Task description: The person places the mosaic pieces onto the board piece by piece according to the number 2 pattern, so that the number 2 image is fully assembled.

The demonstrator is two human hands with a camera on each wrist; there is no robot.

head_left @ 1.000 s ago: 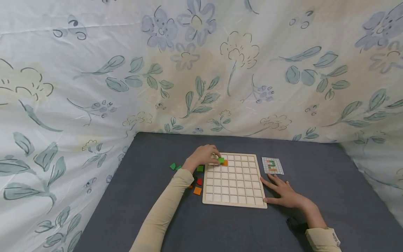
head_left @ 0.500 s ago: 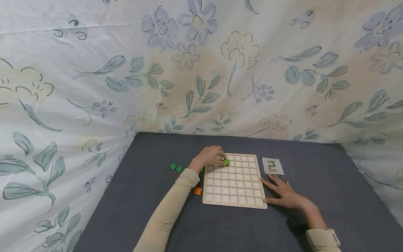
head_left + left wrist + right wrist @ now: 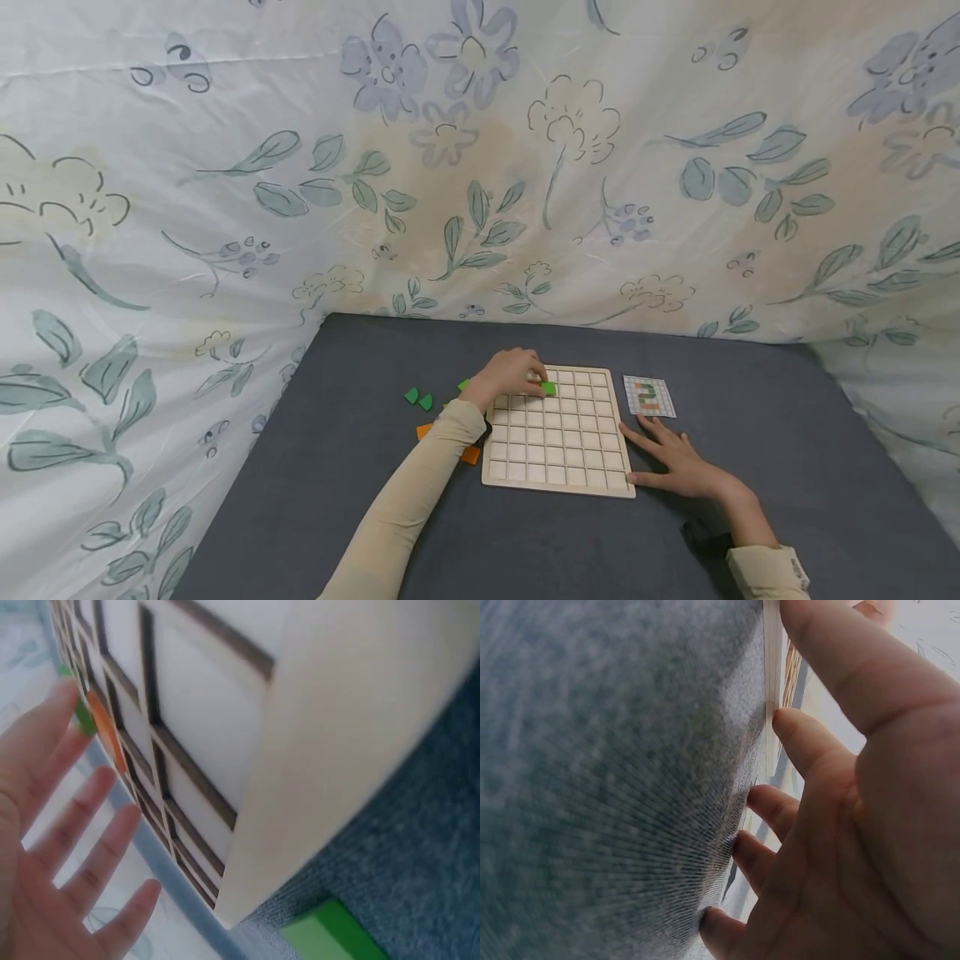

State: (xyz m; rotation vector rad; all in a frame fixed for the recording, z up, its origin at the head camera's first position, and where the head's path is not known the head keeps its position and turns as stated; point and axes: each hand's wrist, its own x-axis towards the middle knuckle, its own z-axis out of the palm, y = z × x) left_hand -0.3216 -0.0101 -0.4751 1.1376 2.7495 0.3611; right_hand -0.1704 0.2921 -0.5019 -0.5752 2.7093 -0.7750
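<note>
With thumb and index finger, my left hand (image 3: 512, 375) pinches a small green square tile (image 3: 549, 388) over the far rows of a wooden grid board (image 3: 555, 491). In the left wrist view an orange tile (image 3: 107, 731) sits in the grid beside the green one, while the other three fingers spread free. The orange tile is hidden behind the hand in the head view. At the board's right side lies my right hand (image 3: 678, 461), fingers spread, thumb and index finger against the board's edge. Its other fingertips rest on the dark cloth.
Beyond the right hand's fingers lies a printed grid card (image 3: 648, 396) with a coloured pattern. Left of the board are two green rounded pieces (image 3: 412, 396), an orange tile (image 3: 470, 455) and other tiles partly under the left forearm. A floral curtain (image 3: 480, 208) hangs behind the table.
My left hand has moved right along the board with the green tile, passing over the orange tile to its right side. The right hand has stayed in place.
</note>
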